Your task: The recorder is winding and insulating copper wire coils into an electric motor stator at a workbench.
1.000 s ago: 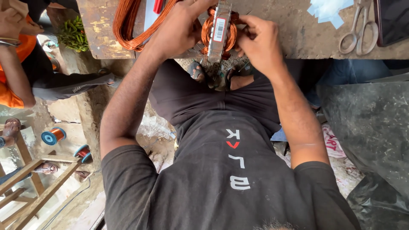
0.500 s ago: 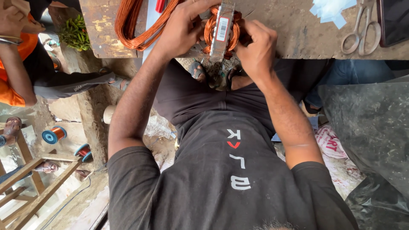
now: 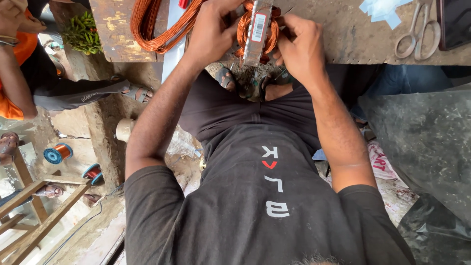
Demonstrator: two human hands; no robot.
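right now the left hand (image 3: pixel 211 34) and right hand (image 3: pixel 301 46) are both clamping on the motor core (image 3: pixel 257 32) at the bench edge (image 3: pixel 338 49), fingers pressing its copper windings (image 3: pixel 243 32). it's looking heavy and stiff in the steel, delicate in the wire; gripping the metal stack seems safest.
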